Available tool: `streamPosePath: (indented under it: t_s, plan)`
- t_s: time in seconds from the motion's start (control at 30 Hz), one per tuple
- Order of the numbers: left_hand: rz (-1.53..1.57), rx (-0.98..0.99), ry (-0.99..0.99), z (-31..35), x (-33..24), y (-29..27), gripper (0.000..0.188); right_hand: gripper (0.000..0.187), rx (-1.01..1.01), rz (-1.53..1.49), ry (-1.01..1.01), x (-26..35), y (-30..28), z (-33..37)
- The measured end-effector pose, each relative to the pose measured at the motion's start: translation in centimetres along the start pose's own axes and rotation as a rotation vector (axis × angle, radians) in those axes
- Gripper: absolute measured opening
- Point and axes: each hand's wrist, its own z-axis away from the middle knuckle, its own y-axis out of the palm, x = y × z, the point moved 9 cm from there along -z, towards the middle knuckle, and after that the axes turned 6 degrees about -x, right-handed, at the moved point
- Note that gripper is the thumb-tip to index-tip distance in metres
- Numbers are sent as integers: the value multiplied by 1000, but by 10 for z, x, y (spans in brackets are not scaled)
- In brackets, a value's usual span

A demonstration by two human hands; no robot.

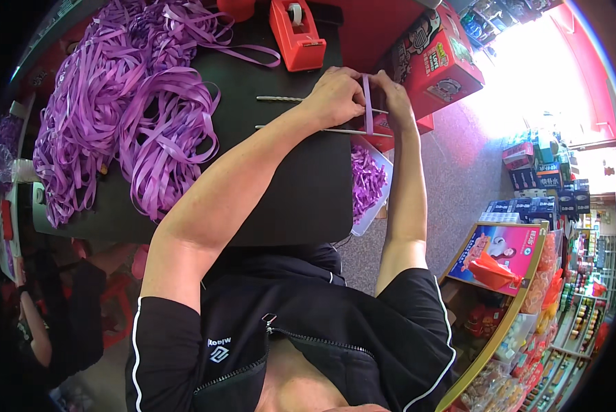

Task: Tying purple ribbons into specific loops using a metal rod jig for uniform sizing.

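My left hand point(336, 96) is closed at the far right part of the dark table, its fingertips pinched at a purple ribbon point(369, 113). Close beside it, my right hand point(395, 97) has its fingers bent in at the top of the same ribbon. The strip runs across two thin metal rods, and I cannot tell whether it loops around them. One rod point(277, 99) looks twisted and passes behind my left hand; the other rod point(345, 131) lies nearer to me, under my left forearm. A big heap of purple ribbon point(164, 103) covers the table's left side.
A red tape dispenser point(306, 51) stands at the back of the dark table point(280, 199). Below its right edge is a white tub point(376, 213) of short purple ribbon pieces. A red box point(445, 69) sits beyond my right hand; a display case point(503, 254) stands right. Another person's arm point(37, 326) shows at left.
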Motion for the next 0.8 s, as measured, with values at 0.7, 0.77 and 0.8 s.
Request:
streamPosePath:
  t_s: [0.7, 0.77, 0.8]
  plan:
    - [-207, 385, -24, -12, -10, 23, 28, 47, -123, -93, 369, 20, 21, 167]
    - [-167, 345, -79, -13, -15, 17, 30, 46, -108, -61, 394, 32, 21, 164]
    - [-125, 309, -135, -13, -15, 12, 32, 47, -72, -91, 455, 30, 22, 163]
